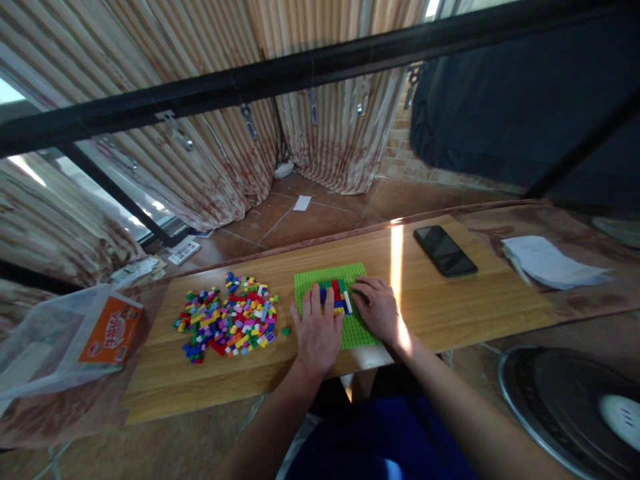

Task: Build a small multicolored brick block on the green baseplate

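Note:
A bright green studded baseplate point(361, 331) lies on the wooden board, with red, blue, yellow, teal and white building bricks point(335, 288) set near its middle. My left hand point(319, 331) rests over the left part of these bricks, fingers stretched out and apart, hiding some of them. On the plate's right side lies my right hand point(376, 305), its fingers loosely bent and the fingertips close to a white brick point(348, 302). Nothing shows in its grasp. A single dark green brick point(286, 331) sits just left of the plate.
Left of the plate spreads a large pile of loose colourful bricks point(247, 317). A clear plastic box point(55, 333) with an orange label stands at the far left. A black phone point(444, 250) and white papers point(555, 260) lie to the right. A black railing point(280, 70) runs behind.

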`<state>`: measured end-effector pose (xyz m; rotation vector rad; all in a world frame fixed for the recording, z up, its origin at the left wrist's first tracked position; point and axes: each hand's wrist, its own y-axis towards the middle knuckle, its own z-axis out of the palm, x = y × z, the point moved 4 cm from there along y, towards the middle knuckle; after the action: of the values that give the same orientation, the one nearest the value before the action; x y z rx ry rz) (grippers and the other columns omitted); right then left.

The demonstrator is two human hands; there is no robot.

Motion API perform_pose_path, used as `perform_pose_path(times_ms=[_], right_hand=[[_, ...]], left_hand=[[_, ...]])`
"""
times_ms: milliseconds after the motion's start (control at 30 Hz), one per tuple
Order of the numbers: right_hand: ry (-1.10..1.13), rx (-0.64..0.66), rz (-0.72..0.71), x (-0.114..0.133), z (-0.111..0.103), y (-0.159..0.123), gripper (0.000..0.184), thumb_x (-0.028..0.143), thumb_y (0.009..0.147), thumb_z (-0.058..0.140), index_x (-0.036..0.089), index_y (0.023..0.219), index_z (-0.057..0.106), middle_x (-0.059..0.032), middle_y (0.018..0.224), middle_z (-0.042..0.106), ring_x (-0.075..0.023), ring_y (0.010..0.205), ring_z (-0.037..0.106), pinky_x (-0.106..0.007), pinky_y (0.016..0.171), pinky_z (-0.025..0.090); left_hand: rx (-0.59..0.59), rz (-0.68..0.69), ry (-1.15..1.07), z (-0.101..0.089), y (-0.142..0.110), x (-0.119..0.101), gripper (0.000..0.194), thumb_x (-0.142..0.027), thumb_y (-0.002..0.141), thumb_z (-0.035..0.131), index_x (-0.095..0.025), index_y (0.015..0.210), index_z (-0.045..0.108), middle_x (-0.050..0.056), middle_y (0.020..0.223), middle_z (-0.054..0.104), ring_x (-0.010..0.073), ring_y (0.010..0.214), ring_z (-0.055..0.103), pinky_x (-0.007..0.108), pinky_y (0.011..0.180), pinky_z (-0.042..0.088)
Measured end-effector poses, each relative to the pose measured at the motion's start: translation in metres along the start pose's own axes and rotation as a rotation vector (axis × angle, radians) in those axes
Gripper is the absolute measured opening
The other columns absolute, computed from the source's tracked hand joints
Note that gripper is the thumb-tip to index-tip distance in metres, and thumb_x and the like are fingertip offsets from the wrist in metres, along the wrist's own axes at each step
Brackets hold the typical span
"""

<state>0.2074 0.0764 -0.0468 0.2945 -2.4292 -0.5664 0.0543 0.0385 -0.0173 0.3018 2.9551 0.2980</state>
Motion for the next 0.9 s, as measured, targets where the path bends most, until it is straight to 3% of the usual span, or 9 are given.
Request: perform_pose_path(times_ms=[467, 900], right_hand=[[-0.008, 0.01, 0.01, -0.0026, 0.0015, -0.0004, 0.022, 0.028, 0.091, 0.053, 0.021, 0.101, 0.072, -0.0093, 0.113, 0.067, -0.0264, 0.107, 0.057, -0.044, 0.093, 0.047], [-0.011, -0.011, -0.038, -0.0075, 0.0054, -0.0016, 0.023, 0.029, 0.09, 0.053, 0.021, 0.101, 0.072, -0.0105, 0.11, 0.068, -0.0266, 0.103, 0.058, -0.045, 0.089, 0.048]], left_hand=[[0.084, 0.01, -0.044, -0.0017, 0.0077, 0.0, 0.05, -0.034, 0.091, 0.051, -0.019, 0.138, 0.048, 0.019, 0.147, 0.042, 0.0339, 0.134, 0.039, 0.066, 0.108, 0.025], [0.066, 0.002, -0.023, 0.0061, 0.0042, -0.0031, 0.055, -0.04, 0.091, 0.05, -0.017, 0.141, 0.043, 0.019, 0.149, 0.04, 0.0335, 0.139, 0.035, 0.067, 0.112, 0.018]])
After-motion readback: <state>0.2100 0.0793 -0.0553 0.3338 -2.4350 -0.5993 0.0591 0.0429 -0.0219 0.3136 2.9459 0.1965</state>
